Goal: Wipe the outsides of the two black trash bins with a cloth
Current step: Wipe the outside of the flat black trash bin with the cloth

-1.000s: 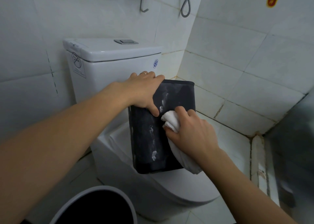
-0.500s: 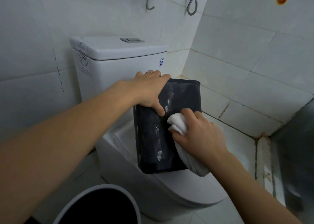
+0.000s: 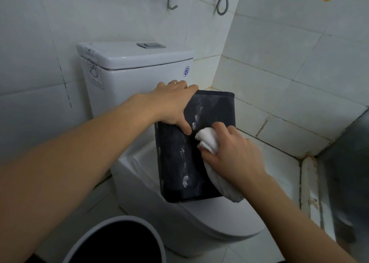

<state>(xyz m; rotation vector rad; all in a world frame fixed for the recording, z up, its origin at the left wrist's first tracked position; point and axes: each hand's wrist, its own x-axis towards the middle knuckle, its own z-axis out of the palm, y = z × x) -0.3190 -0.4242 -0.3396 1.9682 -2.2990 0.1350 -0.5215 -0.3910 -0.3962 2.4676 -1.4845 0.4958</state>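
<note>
While white tiled walls close in on both sides, the white toilet fills the middle of the view, its tank at the back with a grey flush button on top and its closed lid toward the front. Down at the bottom edge sits 1 round bin with a pale rim and a dark inside, on the floor just beside the toilet base. Standing on the toilet lid is the rectangular black bin, upright, its near face streaked with white smears. On to the hands now: the left hand clamps the bin's top left corner, fingers curled over the rim, thumb pressed down on the near face, a ring on 1 finger. The right hand is bunched round a white cloth, fingers wrapped tight, pushing the wad against the bin's near face close to its right edge, just beside the left thumb. A loose tail of cloth hangs down below the wrist, alongside the bin's lower right corner.
</note>
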